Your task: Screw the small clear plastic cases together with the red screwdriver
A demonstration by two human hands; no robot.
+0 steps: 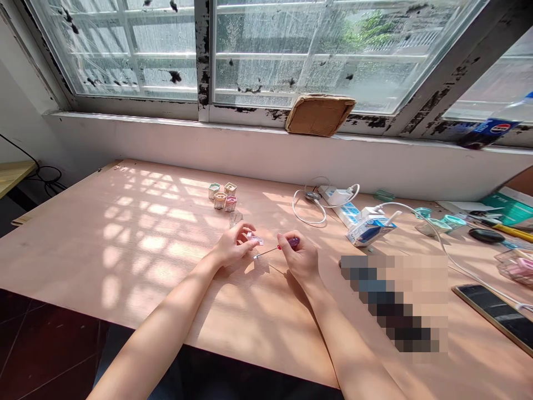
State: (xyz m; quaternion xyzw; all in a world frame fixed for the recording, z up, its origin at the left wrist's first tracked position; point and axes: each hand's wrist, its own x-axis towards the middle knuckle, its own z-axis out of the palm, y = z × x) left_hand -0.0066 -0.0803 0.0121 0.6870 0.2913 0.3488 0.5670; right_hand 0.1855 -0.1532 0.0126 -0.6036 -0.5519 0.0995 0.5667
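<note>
Left fingers (246,229) clamped on a pink piece (255,239); right fingers (286,240) clamped on a screwdriver (293,242), its tip just beside the piece; from here I see both mid-tabletop (125,261), forearms (166,316) low for steadiness.

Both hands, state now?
Left hand: closed, holding a small pink piece.
Right hand: closed, holding a small screwdriver.
</note>
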